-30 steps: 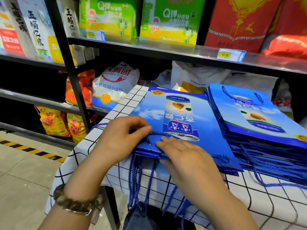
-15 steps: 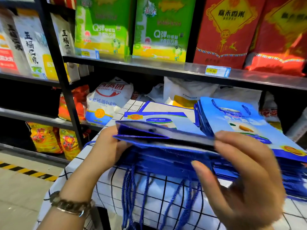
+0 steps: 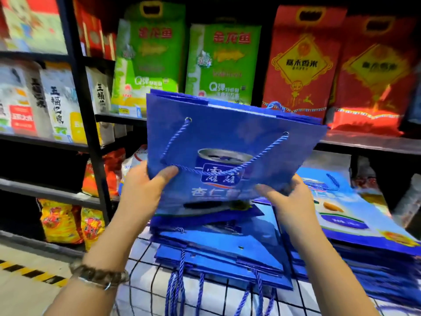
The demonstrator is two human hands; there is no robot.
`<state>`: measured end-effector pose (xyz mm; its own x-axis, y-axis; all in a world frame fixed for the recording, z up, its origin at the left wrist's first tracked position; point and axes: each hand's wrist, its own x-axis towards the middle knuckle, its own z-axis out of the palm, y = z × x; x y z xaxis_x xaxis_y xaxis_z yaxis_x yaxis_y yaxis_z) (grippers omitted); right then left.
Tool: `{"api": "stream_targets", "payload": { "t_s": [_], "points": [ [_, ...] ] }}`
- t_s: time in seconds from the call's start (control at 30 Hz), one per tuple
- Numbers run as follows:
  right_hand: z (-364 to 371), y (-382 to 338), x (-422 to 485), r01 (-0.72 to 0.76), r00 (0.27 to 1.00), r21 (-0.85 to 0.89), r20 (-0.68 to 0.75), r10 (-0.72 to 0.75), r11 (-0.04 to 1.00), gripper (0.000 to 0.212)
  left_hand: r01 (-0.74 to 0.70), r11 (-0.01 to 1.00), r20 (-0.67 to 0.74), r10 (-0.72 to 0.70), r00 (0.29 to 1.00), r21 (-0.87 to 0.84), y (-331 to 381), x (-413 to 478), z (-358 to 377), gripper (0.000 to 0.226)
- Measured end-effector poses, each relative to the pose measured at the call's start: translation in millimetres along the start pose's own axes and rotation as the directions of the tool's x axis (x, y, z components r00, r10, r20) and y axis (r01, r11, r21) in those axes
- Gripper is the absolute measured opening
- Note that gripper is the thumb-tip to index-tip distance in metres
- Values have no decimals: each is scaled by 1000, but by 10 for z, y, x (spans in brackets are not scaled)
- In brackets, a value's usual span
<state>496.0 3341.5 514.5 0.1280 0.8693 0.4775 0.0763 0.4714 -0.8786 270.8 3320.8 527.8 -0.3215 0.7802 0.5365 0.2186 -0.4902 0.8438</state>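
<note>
A flat blue paper gift bag with a blue rope handle and a printed can is held upright in front of me. My left hand grips its lower left edge, thumb on the front face. My right hand pinches its lower right edge. Below it lies a stack of the same blue bags, rope handles hanging over the table's front edge.
The bags lie on a table with a white grid-pattern cloth. A second stack of blue bags sits to the right. Black shelves behind hold green and red rice bags. Tiled floor with a yellow-black stripe lies at the lower left.
Both hands took the top bag off the stack and raised it from lying flat to standing upright before me. The camera tilted upward.
</note>
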Motion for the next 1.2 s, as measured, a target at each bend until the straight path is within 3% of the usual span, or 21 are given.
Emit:
{"api": "stream_targets", "payload": {
  "t_s": [0.1,0.17,0.23,0.3,0.33,0.47,0.6,0.67,0.73,0.8,0.83,0.93,1.03,1.13,1.2],
  "points": [
    [-44,-359,158,140,988,72,-83,-134,988,33,-169,986,46,168,985,13,491,180,-17,24],
    [-174,-701,290,227,971,55,-91,-221,972,32,-260,966,126,259,957,-12,875,281,-1,38],
    [-374,-1015,418,243,969,-14,-41,-243,970,30,-340,940,189,334,924,2,1150,423,93,59],
    [-594,-1243,529,228,973,-156,9,-230,961,16,-346,938,232,341,911,-19,1274,578,325,60],
    [-715,-1307,596,203,978,-227,6,-207,953,6,-306,950,267,311,912,-59,1242,661,509,55],
    [-1330,-1044,1021,-23,999,-513,-52,-4,858,8,-104,978,485,181,855,-181,735,854,1538,46],
    [-1870,-129,1442,-320,943,-777,-206,261,543,24,56,997,571,-21,820,-45,-38,789,2405,42],
    [-1946,242,1499,-352,916,-854,-232,326,382,30,82,986,596,-155,788,147,-419,760,2683,41],
    [-1914,467,1461,-305,897,-929,-206,391,210,33,63,931,569,-272,776,359,-698,747,2816,46],
    [-1897,656,1424,-266,870,-960,-200,451,86,23,-60,827,553,-318,770,559,-849,689,2853,52],
    [-1902,753,1399,-266,856,-963,-211,472,52,31,-139,767,565,-324,759,626,-904,634,2856,55],
    [-1933,928,1299,-214,848,-977,-200,491,-28,36,-346,565,595,-346,725,749,-1027,495,2853,61],
    [-1954,911,1295,-138,889,-984,-175,423,-116,43,-560,314,639,-292,712,767,-938,522,2868,66],
    [-1918,817,1411,-88,946,-983,-132,295,-158,55,-572,321,627,-94,773,754,-636,591,2837,58],
    [-1819,723,1442,-36,952,-997,-54,301,-64,52,-565,372,614,-16,789,736,-507,530,2780,50]
  ]
}}
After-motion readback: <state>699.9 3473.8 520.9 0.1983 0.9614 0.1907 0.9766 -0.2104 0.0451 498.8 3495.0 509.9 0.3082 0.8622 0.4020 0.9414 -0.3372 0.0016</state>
